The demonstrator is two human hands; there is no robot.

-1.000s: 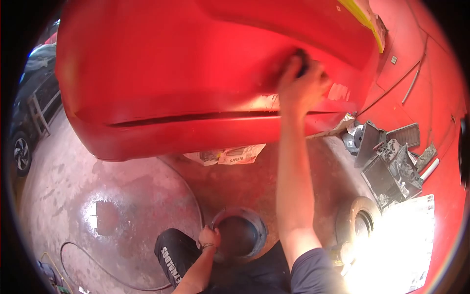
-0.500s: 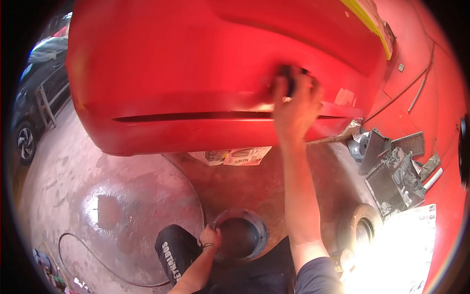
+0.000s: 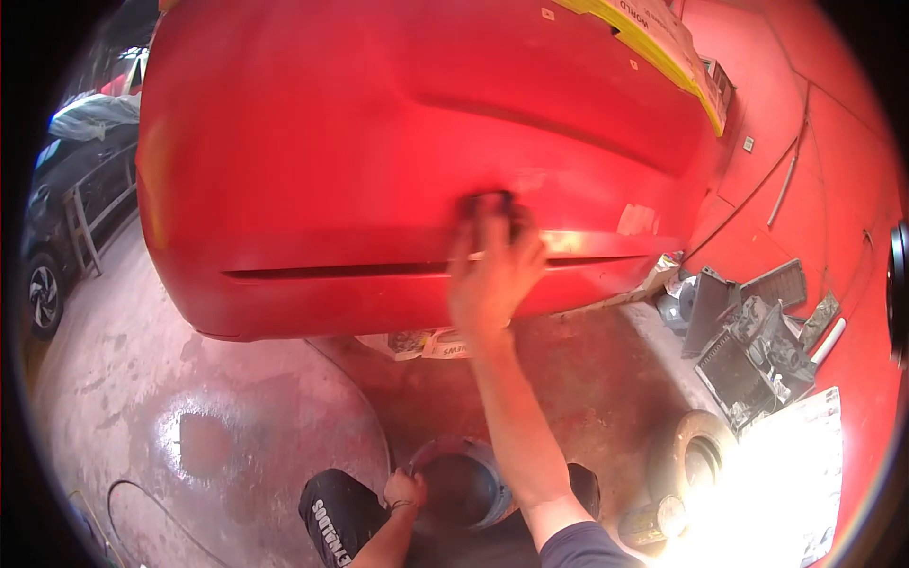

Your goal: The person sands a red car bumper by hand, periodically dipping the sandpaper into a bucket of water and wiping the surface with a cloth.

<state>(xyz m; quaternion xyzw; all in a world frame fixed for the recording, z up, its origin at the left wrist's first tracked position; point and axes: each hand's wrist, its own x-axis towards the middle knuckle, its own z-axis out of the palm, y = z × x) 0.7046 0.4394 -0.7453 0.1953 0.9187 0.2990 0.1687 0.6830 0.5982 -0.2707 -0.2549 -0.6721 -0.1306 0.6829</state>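
Note:
A big red car bumper [image 3: 379, 170] fills the upper half of the view. My right hand [image 3: 492, 270] is pressed flat against its lower middle, holding a small dark sanding pad [image 3: 492, 206] under the fingertips. Low in the frame, my left hand [image 3: 405, 489] grips the rim of a grey bucket [image 3: 464, 485] standing on the floor beside my knee.
Newspaper [image 3: 426, 343] lies on the wet concrete floor under the bumper. Dark metal car parts [image 3: 748, 341] are heaped at the right by a red wall. A tyre [image 3: 696, 454] and a can [image 3: 649, 523] sit lower right. A dark car [image 3: 57, 218] is parked at left.
My right hand has slid the pad leftward and slightly down along the bumper. My left hand has stayed on the bucket rim.

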